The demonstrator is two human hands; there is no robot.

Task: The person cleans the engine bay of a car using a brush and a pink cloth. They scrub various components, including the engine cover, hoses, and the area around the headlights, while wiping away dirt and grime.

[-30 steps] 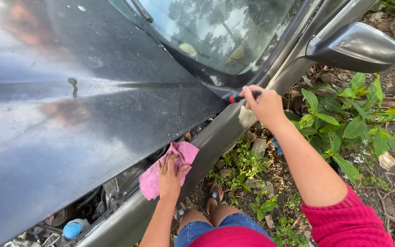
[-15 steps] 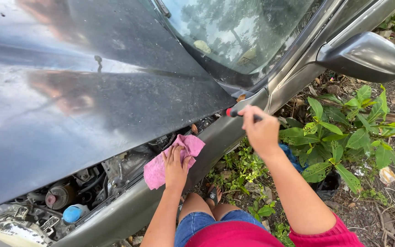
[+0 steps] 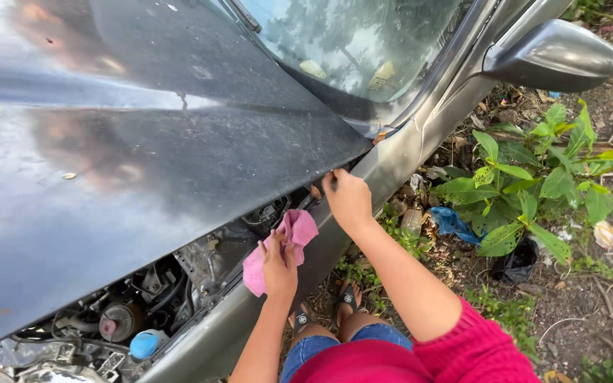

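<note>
A raised dark grey car hood (image 3: 143,177) fills the left of the view, with the engine bay (image 3: 129,312) open below it. My left hand (image 3: 278,266) presses a pink cloth (image 3: 299,230) against the edge of the grey fender (image 3: 391,156). My right hand (image 3: 349,201) is closed at the hood's lower corner, just above the cloth. A small reddish tool tip (image 3: 315,191) shows at its fingers; the rest of the tool is hidden by the hand and the hood edge.
The windshield (image 3: 349,42) and a grey side mirror (image 3: 555,53) lie at the top right. A blue cap (image 3: 143,344) sits among engine parts. Leafy plants (image 3: 533,184), a blue scrap (image 3: 455,223) and litter cover the ground beside my sandalled feet (image 3: 349,298).
My right hand has slid with the red-handled tool down along the fender to the hood's corner, so most of the tool is now hidden. My left hand stays on the pink cloth.
</note>
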